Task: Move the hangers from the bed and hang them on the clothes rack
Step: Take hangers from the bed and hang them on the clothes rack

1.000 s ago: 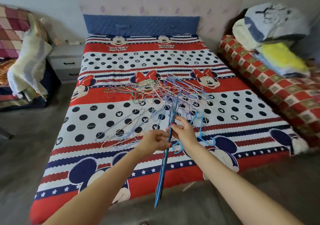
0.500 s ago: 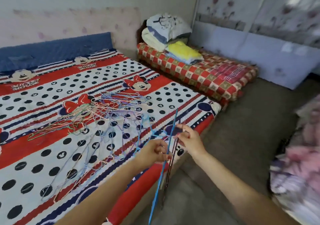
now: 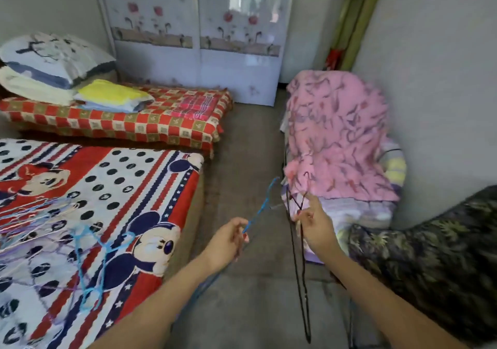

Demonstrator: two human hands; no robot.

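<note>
The view has been turned from the bed (image 3: 172,187) toward the pink-draped rack (image 3: 336,138); the blue hanger (image 3: 259,208) is pinched in the left hand (image 3: 228,241), the dark hanger (image 3: 301,268) in the right hand (image 3: 314,227), nearer the rack, hanging lengthwise downward.

We're looking into a small bedroom with pale walls (image 3: 441,52) and a grey-brown floor (image 3: 250,165) running up the middle. At twelve o'clock stands a white wardrobe (image 3: 193,60) with flower prints on its glossy doors, catching a window's reflection and soft daylight. At ten o'clock we see a low mattress in a red checked cover (image 3: 129,125), pillows (image 3: 51,58) and folded yellow bedding (image 3: 113,93) stacked on it. At two o'clock, a pink patterned blanket (image 3: 338,133) drapes over some piece of furniture against the wall. At four o'clock there's a dark leafy-print fabric (image 3: 435,254).
</note>
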